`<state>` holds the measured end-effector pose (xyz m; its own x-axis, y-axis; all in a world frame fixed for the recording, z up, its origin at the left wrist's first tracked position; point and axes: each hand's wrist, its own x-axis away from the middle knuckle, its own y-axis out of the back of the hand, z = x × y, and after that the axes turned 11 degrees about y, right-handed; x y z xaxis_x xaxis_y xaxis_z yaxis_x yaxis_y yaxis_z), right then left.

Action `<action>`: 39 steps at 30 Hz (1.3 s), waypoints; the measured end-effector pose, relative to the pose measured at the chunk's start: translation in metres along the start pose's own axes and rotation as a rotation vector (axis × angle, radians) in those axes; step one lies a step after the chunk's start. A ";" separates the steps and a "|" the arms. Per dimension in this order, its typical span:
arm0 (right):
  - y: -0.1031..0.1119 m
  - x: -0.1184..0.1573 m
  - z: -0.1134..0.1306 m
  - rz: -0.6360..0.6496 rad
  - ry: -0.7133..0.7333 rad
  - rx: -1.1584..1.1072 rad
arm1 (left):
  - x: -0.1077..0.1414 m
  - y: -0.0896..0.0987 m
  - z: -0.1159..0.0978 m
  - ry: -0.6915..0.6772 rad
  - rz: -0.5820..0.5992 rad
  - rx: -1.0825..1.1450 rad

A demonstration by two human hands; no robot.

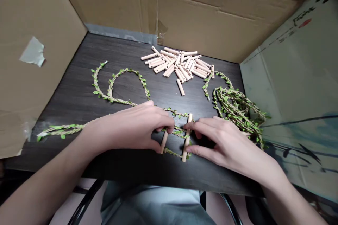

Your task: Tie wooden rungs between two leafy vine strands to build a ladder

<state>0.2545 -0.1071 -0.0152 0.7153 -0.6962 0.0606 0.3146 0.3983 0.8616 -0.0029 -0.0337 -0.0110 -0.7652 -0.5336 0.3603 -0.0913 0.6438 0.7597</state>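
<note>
Within left hand [142, 123], pinched short dowel [164, 143], against right hand [221, 137] (thumb spread), longer dowel [187, 136]

On the table [79, 74], a pile of sticks [171, 61] is lying. Behind the pile, the back wall [192, 21] is standing; just in front, a loose stick [180, 87] is resting. A looped cord [118, 101] is lying to the pile's front left, a coiled cord [235, 107] to its front right. Well in front of the pile's left half, a short rung [164, 143] is touching the left hand [144, 124]; before its right half, a long rung [187, 137] is touching the right hand [220, 137].
</note>
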 end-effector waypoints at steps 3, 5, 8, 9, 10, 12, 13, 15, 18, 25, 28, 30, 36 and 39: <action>-0.005 -0.002 -0.001 0.017 -0.008 0.047 | -0.001 0.001 0.002 0.007 -0.004 -0.010; -0.007 -0.003 -0.003 0.017 -0.013 0.051 | -0.002 0.000 0.002 0.008 -0.008 -0.010; -0.007 -0.004 -0.003 0.009 -0.015 0.049 | -0.003 -0.001 0.002 0.013 -0.011 -0.007; -0.007 -0.003 -0.003 0.006 -0.010 0.050 | -0.003 -0.002 0.002 0.016 -0.012 -0.005; -0.007 -0.003 -0.003 0.004 -0.006 0.052 | -0.003 -0.002 0.002 0.018 -0.013 -0.003; -0.007 -0.003 -0.002 0.003 -0.004 0.057 | -0.003 -0.002 0.002 0.019 -0.015 -0.004; -0.007 -0.002 -0.002 0.003 -0.007 0.060 | -0.003 -0.002 0.002 0.019 -0.015 -0.007; -0.008 -0.002 -0.002 0.005 -0.014 0.063 | -0.003 -0.002 0.001 0.021 -0.014 -0.008; -0.009 -0.002 -0.003 0.003 -0.014 0.064 | -0.002 0.000 0.001 0.047 -0.030 -0.003; -0.009 -0.001 -0.002 -0.003 -0.012 0.063 | -0.006 -0.004 0.010 0.048 -0.180 -0.072; -0.009 -0.001 -0.003 0.002 -0.016 0.062 | -0.008 -0.006 0.010 0.031 -0.146 -0.111; -0.010 -0.002 -0.003 0.000 -0.015 0.065 | -0.008 -0.007 0.009 0.042 -0.132 -0.126; -0.010 -0.003 -0.003 -0.005 -0.013 0.075 | -0.009 -0.009 0.009 0.021 -0.132 -0.131; -0.010 -0.003 -0.002 -0.007 -0.013 0.078 | -0.009 -0.010 0.010 0.010 -0.131 -0.133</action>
<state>0.2509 -0.1079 -0.0251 0.7050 -0.7067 0.0604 0.2695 0.3456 0.8988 -0.0017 -0.0300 -0.0276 -0.7457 -0.6141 0.2584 -0.1042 0.4906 0.8652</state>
